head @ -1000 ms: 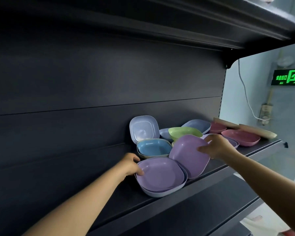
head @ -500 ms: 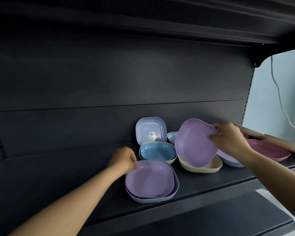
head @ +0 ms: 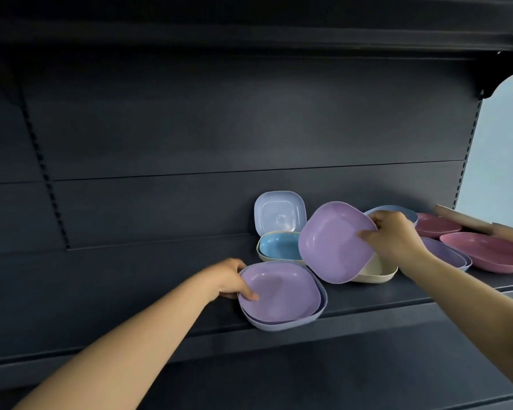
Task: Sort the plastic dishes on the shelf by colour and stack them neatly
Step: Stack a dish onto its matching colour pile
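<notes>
Right hand pinches tilted purple dish by right rim, mid-shelf above cream dish. Left hand grips purple stack rim, near-left. Level dish, centre over stack, lower to nest, corners aligned.

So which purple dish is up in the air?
The purple dish gripped by the right hand, tilted above the cream dish. The other one lies flat on the stack.

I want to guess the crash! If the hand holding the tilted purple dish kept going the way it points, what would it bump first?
Probably the purple stack under the left hand; the right hand points that way, though depth is unclear.
</notes>
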Demonstrator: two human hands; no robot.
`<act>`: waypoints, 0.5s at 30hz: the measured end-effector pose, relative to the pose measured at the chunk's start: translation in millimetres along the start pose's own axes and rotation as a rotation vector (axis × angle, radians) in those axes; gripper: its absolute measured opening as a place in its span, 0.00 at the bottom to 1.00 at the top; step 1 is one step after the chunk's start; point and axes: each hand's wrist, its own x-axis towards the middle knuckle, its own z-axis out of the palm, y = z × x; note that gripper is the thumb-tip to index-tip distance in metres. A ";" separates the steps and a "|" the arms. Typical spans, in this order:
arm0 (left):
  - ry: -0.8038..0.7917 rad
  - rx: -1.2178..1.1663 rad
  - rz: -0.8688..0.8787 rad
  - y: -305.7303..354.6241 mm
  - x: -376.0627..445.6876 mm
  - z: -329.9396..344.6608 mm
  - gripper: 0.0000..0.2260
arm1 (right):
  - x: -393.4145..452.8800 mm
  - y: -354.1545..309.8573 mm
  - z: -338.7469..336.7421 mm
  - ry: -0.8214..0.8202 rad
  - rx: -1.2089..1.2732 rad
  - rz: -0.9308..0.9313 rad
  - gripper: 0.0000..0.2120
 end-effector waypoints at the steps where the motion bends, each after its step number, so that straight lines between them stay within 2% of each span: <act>1: 0.006 -0.075 -0.002 0.4 -0.8 0.6 0.20 | -0.3 -0.2 -0.9 0.002 0.004 0.000 0.05; 3: 0.052 -0.152 0.013 3.2 -3.5 2.1 0.20 | -1.2 -1.8 -4.2 0.007 0.025 0.004 0.04; 7: 0.284 -0.048 0.026 5.5 -3.3 6.5 0.21 | -5.8 -4.0 -8.6 0.021 0.065 0.005 0.02; 10: 0.409 -0.027 0.012 1.5 -2.0 6.1 0.15 | -15.0 -3.9 -7.0 0.060 0.117 0.007 0.03; 12: 0.503 -0.018 0.027 -5.4 -2.2 3.4 0.09 | -27.3 -5.8 -1.6 0.093 0.235 0.029 0.05; 14: 0.588 -0.026 0.042 -17.1 -3.1 -1.2 0.07 | -42.2 -8.1 15.3 0.124 0.357 0.071 0.09; 15: 0.628 -0.045 0.039 -24.3 -3.3 -5.1 0.06 | -49.0 -9.7 27.3 0.128 0.434 0.107 0.07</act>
